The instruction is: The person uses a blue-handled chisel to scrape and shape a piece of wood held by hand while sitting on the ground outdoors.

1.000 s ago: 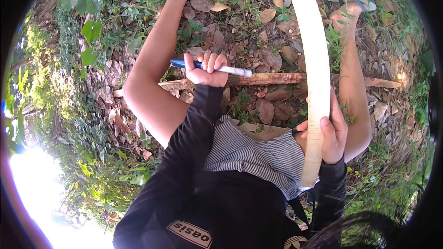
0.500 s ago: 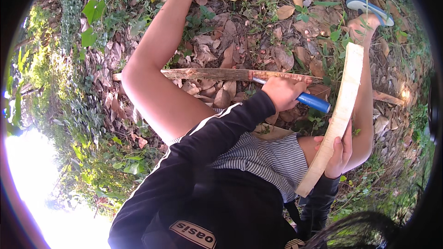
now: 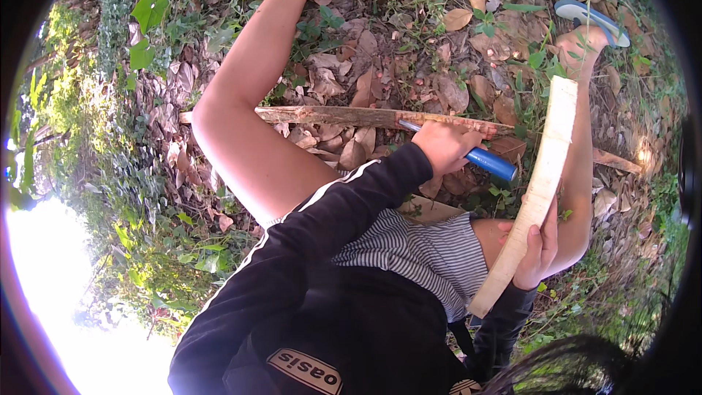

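Above leaf litter [image 3: 365, 51]: left hand [image 3: 447, 148] gripping blue-handled machete [image 3: 380, 118]; right hand [image 3: 540, 249] clasping pale peeled stem [image 3: 537, 186], steadied upright for cutting.

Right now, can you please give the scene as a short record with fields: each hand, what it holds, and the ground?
left hand: closed on the blue handle of a long rusty blade
blade: lies level, pointing to the person's left
right hand: grips a pale peeled stick, tilted upright
ground: dry brown leaves, green weeds
feet: blue sandal on the right foot
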The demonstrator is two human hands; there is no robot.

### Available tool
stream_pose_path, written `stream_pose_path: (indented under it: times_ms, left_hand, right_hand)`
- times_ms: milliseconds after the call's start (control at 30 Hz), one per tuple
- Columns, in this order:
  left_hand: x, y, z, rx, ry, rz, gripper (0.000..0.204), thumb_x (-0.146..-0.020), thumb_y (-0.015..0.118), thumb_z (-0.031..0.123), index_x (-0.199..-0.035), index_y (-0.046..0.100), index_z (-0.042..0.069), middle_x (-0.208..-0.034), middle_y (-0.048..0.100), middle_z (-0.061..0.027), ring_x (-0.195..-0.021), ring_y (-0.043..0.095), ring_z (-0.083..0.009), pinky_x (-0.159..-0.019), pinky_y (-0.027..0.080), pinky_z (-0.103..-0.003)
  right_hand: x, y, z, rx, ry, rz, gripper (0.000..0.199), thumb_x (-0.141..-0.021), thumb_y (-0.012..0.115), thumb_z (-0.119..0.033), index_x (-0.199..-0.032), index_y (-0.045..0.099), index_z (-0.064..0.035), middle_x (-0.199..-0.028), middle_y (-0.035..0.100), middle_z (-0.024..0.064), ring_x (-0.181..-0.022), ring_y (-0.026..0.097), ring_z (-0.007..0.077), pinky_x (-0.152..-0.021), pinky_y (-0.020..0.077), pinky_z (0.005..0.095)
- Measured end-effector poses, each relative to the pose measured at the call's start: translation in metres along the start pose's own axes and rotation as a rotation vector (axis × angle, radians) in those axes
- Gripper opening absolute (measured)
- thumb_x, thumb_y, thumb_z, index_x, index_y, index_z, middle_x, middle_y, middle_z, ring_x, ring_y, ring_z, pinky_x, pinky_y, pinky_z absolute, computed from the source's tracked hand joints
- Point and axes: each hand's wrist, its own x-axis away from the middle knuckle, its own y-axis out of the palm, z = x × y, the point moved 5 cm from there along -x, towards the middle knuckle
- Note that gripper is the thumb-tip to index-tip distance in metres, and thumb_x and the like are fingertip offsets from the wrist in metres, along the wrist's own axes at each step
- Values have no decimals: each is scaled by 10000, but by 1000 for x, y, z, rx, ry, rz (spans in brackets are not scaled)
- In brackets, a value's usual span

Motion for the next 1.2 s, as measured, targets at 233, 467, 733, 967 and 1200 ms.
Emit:
stream_pose_path:
  times_ms: [233,467,733,967,1200]
  left_hand:
    - [-14,-2,-5,-103,-182,9,216,-723,695,198,-924,637,141,-747,660,-74,-664,670,-295,-578,531,-423]
    - [-16,4,-16,-130,-157,19,215,-729,683,217,-907,604,126,-691,643,-111,-623,657,-316,-563,523,-442]
    - [-8,-1,-22,-70,-264,-138,352,-753,705,258,-1043,580,102,-944,660,-172,-848,666,-328,-709,521,-429]
    - [139,-170,51,-99,-8,292,262,-795,667,-13,-1050,621,17,-989,639,-121,-856,604,-282,-757,479,-371]
    - [47,-235,-85,709,-568,542,424,-862,473,436,-1111,603,118,-1017,604,-56,-881,576,-235,-763,487,-405]
  right_hand:
    - [15,-34,-21,63,-104,283,625,-957,436,-155,-1517,223,22,-1308,546,243,-800,673,264,-606,556,307]
    - [29,-25,18,149,50,-31,628,-953,449,-135,-1528,230,-13,-1263,570,213,-725,646,182,-603,539,286]
    - [11,-12,36,51,88,-180,577,-961,483,-61,-1500,287,7,-1128,616,125,-794,658,155,-694,555,277]
    - [8,13,43,-25,173,-294,584,-954,503,-43,-1494,291,29,-1207,596,137,-836,637,134,-759,540,289]
    - [6,13,37,-48,181,-299,582,-956,511,-28,-1489,289,48,-1284,562,154,-927,632,146,-766,547,291]
